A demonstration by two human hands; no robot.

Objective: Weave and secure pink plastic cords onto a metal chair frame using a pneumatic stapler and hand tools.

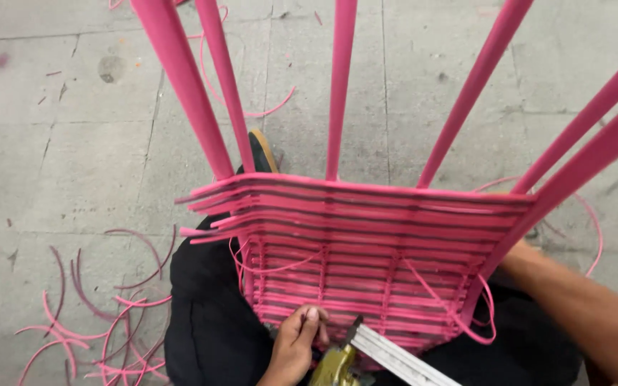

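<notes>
Concrete floor (pixel 51 179), slatted pink plastic stool (pixel 366 243)

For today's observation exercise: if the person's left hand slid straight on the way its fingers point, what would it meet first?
The left hand points up the frame and already rests on the pink slatted piece. It would probably meet the next pink slats first; depth is unclear.
</notes>
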